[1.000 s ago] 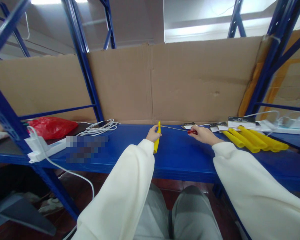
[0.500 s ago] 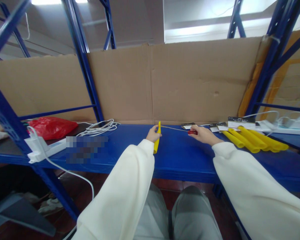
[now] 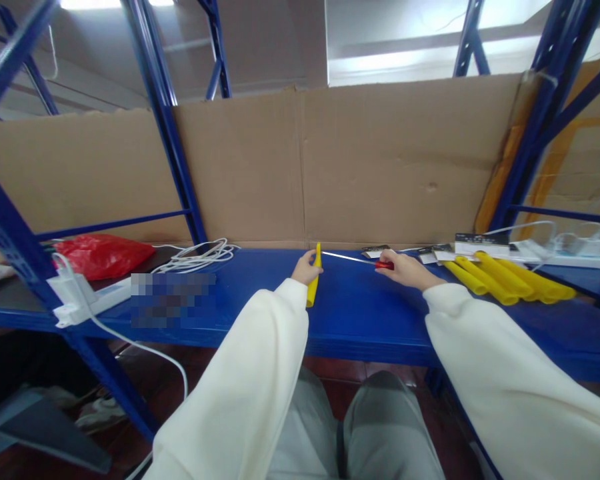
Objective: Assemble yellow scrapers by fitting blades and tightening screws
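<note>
My left hand [image 3: 306,268] is closed round a yellow tube [image 3: 313,291], which stands near upright over the blue shelf and narrows toward its top. In my right hand [image 3: 405,269] is the red handle of a screwdriver [image 3: 385,265]. Its long thin metal shaft runs left, almost level, and its end reaches the upper part of the yellow tube. Whether the tip enters the tube or only touches it, I cannot tell. To the right of my right hand lie several more yellow tubes [image 3: 500,280], side by side.
The blue shelf [image 3: 370,320] has a cardboard wall [image 3: 370,167] behind it and blue posts at both sides. Black-and-white cards [image 3: 481,244] lie behind the tubes. Leftward are coiled white cables [image 3: 205,255], a white power strip [image 3: 100,297] and a red plastic bag [image 3: 105,255].
The screwdriver's shaft now shines bright white where it looked dull before. Both hands and the yellow tube hold almost the same place; the view has shifted very slightly.
</note>
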The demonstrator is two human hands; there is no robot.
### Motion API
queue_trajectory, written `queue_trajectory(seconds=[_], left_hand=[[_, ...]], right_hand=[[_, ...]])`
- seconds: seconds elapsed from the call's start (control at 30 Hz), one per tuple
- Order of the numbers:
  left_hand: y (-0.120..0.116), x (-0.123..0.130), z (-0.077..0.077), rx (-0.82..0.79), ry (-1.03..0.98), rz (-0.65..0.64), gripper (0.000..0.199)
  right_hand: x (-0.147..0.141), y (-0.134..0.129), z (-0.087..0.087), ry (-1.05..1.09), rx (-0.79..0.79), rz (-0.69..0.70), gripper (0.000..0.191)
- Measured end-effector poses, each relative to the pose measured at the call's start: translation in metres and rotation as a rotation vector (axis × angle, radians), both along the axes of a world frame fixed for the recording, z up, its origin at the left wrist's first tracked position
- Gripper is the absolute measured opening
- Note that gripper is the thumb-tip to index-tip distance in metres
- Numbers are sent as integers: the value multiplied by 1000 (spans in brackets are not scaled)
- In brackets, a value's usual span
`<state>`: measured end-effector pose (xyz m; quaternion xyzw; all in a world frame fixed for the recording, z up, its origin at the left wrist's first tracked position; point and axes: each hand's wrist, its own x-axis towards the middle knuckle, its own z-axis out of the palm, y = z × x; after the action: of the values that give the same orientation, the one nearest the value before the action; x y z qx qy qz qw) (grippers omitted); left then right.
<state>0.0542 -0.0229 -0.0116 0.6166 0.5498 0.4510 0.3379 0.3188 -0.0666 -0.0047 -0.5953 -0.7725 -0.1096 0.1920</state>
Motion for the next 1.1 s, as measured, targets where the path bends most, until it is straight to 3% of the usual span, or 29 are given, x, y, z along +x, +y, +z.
queue_trajectory(seconds=[0.3, 0.5, 0.73, 1.1], left_hand=[[-7, 1, 5, -25, 14, 0, 72], [-11, 2, 6, -128, 11, -72, 76], [-12, 6, 5, -135, -27, -103, 75], [0, 5, -2, -125, -46, -55, 72]], right_hand=[[-2, 1, 1, -14, -142, 31, 24], [1, 6, -2, 3, -143, 26, 30], [6, 10, -3, 22, -141, 44, 28], [7, 8, 0, -33, -197, -95, 26]])
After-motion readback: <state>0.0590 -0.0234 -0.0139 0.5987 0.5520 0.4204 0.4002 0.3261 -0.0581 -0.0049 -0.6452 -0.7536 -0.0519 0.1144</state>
